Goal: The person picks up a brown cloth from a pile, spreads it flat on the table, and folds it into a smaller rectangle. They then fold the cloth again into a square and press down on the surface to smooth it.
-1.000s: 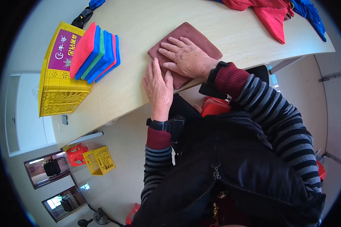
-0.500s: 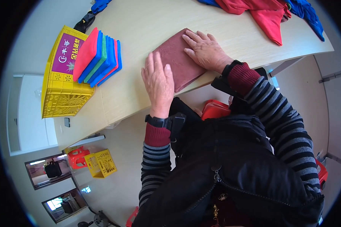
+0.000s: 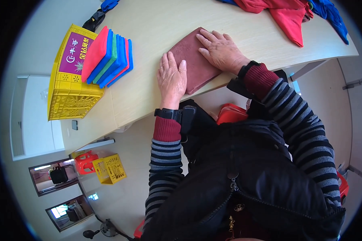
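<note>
A folded reddish-brown cloth point(image 3: 195, 64) lies flat near the table's front edge. My left hand point(image 3: 172, 78) rests along its left edge, palm down with the fingers stretched out. On the cloth's right side lies my right hand point(image 3: 223, 51), flat with fingers spread. Neither hand grips anything. To the left, a stack of folded cloths point(image 3: 95, 56) in red, blue and green leans against a yellow plastic crate point(image 3: 76, 98) with a purple label.
Loose red cloth point(image 3: 287, 24) and blue cloth point(image 3: 334, 18) lie at the table's far right. A small dark object point(image 3: 75, 125) sits near the table's left end. Below stand a red stool point(image 3: 85, 162) and another yellow crate point(image 3: 110, 168).
My left hand has come closer against the cloth's left edge, its fingertips now over it. My right hand stays flat on the cloth. The whole view has shifted slightly.
</note>
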{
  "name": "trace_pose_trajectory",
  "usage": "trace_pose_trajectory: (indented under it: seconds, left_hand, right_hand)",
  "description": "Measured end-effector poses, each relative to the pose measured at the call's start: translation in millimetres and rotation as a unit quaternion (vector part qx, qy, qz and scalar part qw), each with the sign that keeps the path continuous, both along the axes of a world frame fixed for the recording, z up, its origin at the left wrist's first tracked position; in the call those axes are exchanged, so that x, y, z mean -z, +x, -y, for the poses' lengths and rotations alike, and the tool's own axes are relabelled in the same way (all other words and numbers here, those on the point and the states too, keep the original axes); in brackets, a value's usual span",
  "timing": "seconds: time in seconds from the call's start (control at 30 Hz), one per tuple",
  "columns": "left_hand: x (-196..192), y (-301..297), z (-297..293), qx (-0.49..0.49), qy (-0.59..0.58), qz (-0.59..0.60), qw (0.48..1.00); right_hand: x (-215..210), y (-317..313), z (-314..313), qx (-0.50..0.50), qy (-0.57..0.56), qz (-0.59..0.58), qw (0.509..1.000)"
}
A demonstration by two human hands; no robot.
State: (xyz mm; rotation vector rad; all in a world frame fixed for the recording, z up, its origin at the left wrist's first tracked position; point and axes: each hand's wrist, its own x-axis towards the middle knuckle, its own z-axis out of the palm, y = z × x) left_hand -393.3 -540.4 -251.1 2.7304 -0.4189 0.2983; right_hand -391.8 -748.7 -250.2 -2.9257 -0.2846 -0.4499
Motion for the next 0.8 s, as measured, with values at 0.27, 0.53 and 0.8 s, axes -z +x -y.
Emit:
trace_pose_trajectory:
  seconds: [0.27,0.53,0.8]
  left_hand:
    - [-3,-20,-36,-0.054,0.053,-0.002,0.997]
    - [-15,19,-34,0.067,-0.085,0.044,0.993]
    - [-5,19,-41,0.032,-0.090,0.055,0.994]
  right_hand:
    - [-5,-4,3,0.018,-0.038,-0.011,0.999]
    - [-39,-87,-24,-0.056,0.092,0.074,0.991]
    - [-17,-62,4,-0.068,0.176,0.085,0.978]
